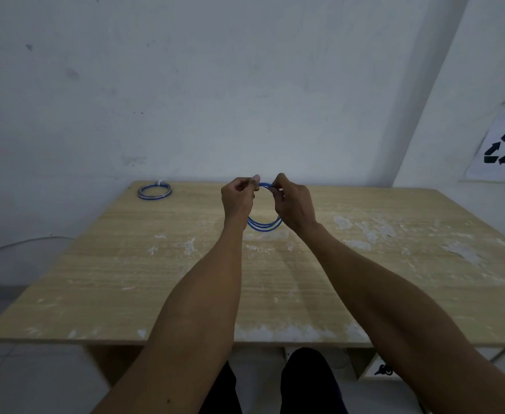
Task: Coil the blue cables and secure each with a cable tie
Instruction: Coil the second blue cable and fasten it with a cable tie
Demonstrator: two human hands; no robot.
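- Left hand point(238, 200) and right hand point(293, 204) both pinch the top of the coil point(264, 228), above table point(120, 264) centre.
- Risk: if either pinch slackens, loops spring open untied.

head-worn view, facing forward-down over table point(96, 279)

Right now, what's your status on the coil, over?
Left hand and right hand pinch the coil at its top, upright over the table. Tied coil lies far left. Nothing in the way.
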